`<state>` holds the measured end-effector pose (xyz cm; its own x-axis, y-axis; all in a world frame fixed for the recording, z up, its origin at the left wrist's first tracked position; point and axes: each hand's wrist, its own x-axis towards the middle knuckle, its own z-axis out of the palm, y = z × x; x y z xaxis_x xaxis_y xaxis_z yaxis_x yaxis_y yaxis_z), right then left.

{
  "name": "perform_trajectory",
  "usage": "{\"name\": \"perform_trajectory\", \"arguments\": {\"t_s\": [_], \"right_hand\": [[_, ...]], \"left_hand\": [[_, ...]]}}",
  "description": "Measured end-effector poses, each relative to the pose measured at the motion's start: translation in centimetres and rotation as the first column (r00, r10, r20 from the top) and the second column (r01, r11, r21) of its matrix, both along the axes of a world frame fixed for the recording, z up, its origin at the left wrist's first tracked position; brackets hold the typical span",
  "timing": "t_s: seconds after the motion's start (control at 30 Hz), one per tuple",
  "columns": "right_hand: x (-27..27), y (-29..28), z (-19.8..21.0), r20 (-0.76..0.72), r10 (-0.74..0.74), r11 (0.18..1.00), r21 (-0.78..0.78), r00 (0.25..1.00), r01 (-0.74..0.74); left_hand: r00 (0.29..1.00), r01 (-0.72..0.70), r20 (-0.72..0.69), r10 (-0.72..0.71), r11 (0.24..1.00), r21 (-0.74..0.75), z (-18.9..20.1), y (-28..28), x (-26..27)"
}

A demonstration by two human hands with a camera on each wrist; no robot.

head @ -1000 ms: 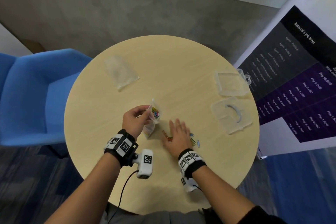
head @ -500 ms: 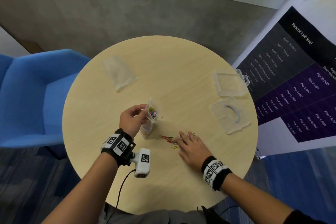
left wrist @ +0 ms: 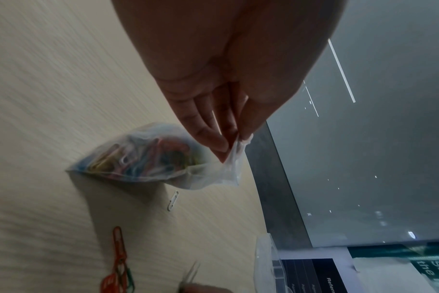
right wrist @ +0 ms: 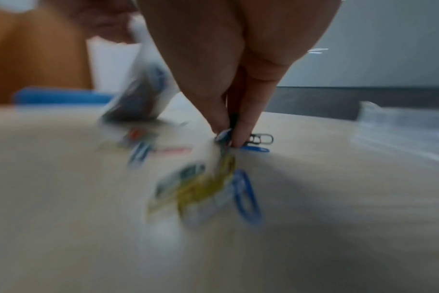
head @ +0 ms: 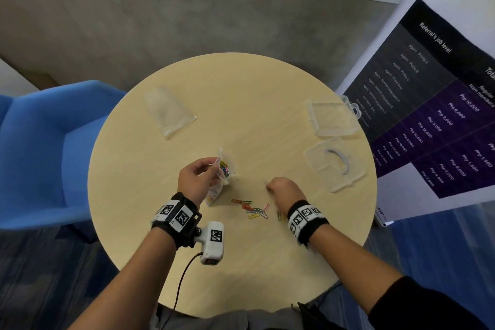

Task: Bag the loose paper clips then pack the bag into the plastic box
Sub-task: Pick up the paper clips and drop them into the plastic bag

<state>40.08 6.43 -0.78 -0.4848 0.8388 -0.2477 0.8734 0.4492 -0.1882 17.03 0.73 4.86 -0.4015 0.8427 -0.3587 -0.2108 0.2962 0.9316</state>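
My left hand (head: 198, 179) pinches the rim of a small clear bag (head: 223, 173) stuffed with coloured paper clips, its bottom resting on the round table (head: 150, 169). In the left wrist view the fingers (left wrist: 218, 138) hold the bag (left wrist: 143, 156) at its mouth. Several loose clips (head: 253, 209) lie between my hands, and one white clip (left wrist: 173, 200) lies beside the bag. To the right of that pile, my right hand (head: 282, 190) is curled, its fingertips (right wrist: 238, 136) pinching a clip just above the table. The open plastic box (head: 334, 165) lies at the right.
A second clear tray-like box half (head: 332, 118) lies behind the first, near the table's right edge. An empty clear bag (head: 168, 112) lies at the far left. A blue chair (head: 48, 147) stands left of the table, a printed banner (head: 442, 104) to the right.
My right hand lay flat over the clips, slid right off them, and has curled into a pinch farther from me. The clip pile is uncovered. The left hand and bag barely moved.
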Motion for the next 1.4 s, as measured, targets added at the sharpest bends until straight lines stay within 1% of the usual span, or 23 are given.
{"name": "perform_trajectory", "arguments": {"t_s": [0.07,0.17,0.2,0.27,0.3,0.33,0.37,0.43,0.5,0.57,0.6,0.63,0.7,0.87,0.9,0.93,1.0,1.03,1.07,1.13,1.2,1.33,1.4], "right_hand": [[-0.2,1.5,0.6,-0.214,-0.335,0.941,-0.117,0.917,0.317],[-0.6,3.1,1.5,-0.437,-0.678,0.735,-0.407,0.591,0.542],[-1.1,3.3,2.2,-0.456,-0.761,0.648,-0.562,0.461,0.514],[-3.0,3.4,3.8,-0.438,-0.878,0.476,-0.837,0.193,0.268],[-4.1,3.3,4.6,-0.414,-0.904,0.426,-0.894,0.111,0.136],[-5.3,3.1,5.4,-0.404,-0.911,0.409,-0.911,0.080,0.053],[-6.5,2.9,6.1,-0.417,-0.905,0.419,-0.908,0.087,0.001],[-8.4,2.6,6.6,-0.466,-0.868,0.474,-0.880,0.172,0.010],[-9.8,2.5,6.2,-0.546,-0.755,0.621,-0.773,0.362,0.130],[-10.8,2.5,6.2,-0.564,-0.566,0.771,-0.621,0.602,0.143],[-11.3,2.4,6.3,-0.545,-0.491,0.802,-0.587,0.680,0.109],[-11.7,2.4,6.4,-0.526,-0.472,0.798,-0.596,0.708,0.089],[-12.2,2.7,6.9,-0.520,-0.549,0.751,-0.651,0.654,0.112],[-11.1,3.7,8.0,-0.668,-0.643,0.753,-0.640,0.375,0.153],[-10.8,4.1,7.4,-0.678,-0.628,0.773,-0.602,0.383,0.202],[-10.3,4.4,6.5,-0.671,-0.582,0.809,-0.531,0.458,0.251],[-9.5,4.4,4.5,-0.490,-0.321,0.936,-0.296,0.811,0.191],[-9.1,3.9,3.4,-0.329,-0.126,0.974,-0.220,0.936,0.053],[-8.7,3.3,2.1,-0.197,0.051,0.977,-0.193,0.979,-0.089],[-7.5,1.6,-0.1,-0.026,0.280,0.940,-0.195,0.960,-0.279],[-5.9,-0.5,-1.3,0.084,0.401,0.903,-0.203,0.912,-0.378],[-1.5,-3.8,-2.8,0.111,0.576,0.817,-0.097,0.810,-0.568],[0.5,-4.4,-3.0,0.130,0.589,0.806,-0.018,0.798,-0.592]], "left_hand": [[1.000,0.003,0.002,-0.003,1.000,0.002,0.0,-0.1,0.1],[1.000,-0.011,-0.004,0.011,1.000,-0.005,0.1,-0.1,0.1],[1.000,-0.012,-0.002,0.012,1.000,-0.006,0.0,-0.1,0.1],[1.000,-0.010,0.011,0.010,1.000,-0.005,0.0,0.0,0.2],[1.000,-0.007,0.013,0.007,1.000,-0.005,0.0,0.0,0.2],[1.000,-0.004,0.006,0.004,1.000,-0.007,-0.1,0.1,0.2],[1.000,-0.001,-0.004,0.001,1.000,-0.010,-0.2,0.2,0.1],[1.000,0.004,-0.019,-0.004,1.000,-0.015,-0.3,0.2,-0.1],[1.000,0.011,-0.018,-0.011,1.000,-0.017,-0.4,0.2,-0.4],[1.000,0.021,-0.022,-0.022,1.000,-0.015,-0.4,0.2,-0.8],[0.999,0.022,-0.024,-0.023,1.000,-0.014,-0.4,0.2,-0.9],[0.999,0.020,-0.025,-0.021,1.000,-0.010,-0.4,0.2,-1.1],[1.000,0.012,-0.010,-0.012,1.000,-0.002,-0.5,0.3,-1.4],[1.000,-0.012,0.010,0.012,1.000,0.003,-0.5,0.3,-2.0],[1.000,-0.018,0.002,0.018,1.000,0.000,-0.5,0.3,-2.1],[1.000,-0.025,-0.006,0.025,1.000,-0.002,-0.5,0.2,-2.2],[0.999,-0.039,-0.010,0.039,0.999,-0.004,-0.6,0.1,-2.4],[0.999,-0.046,-0.007,0.046,0.999,-0.003,-0.6,0.1,-2.4],[0.999,-0.052,-0.003,0.052,0.999,-0.001,-0.6,0.0,-2.4],[0.998,-0.058,0.005,0.058,0.998,0.006,-0.5,-0.1,-2.4],[0.997,-0.069,0.017,0.069,0.998,0.008,-0.4,-0.3,-2.5],[0.995,-0.099,0.031,0.099,0.995,0.010,-0.1,-0.8,-2.4],[0.995,-0.098,0.024,0.097,0.995,0.007,-0.1,-1.0,-2.3]]}}
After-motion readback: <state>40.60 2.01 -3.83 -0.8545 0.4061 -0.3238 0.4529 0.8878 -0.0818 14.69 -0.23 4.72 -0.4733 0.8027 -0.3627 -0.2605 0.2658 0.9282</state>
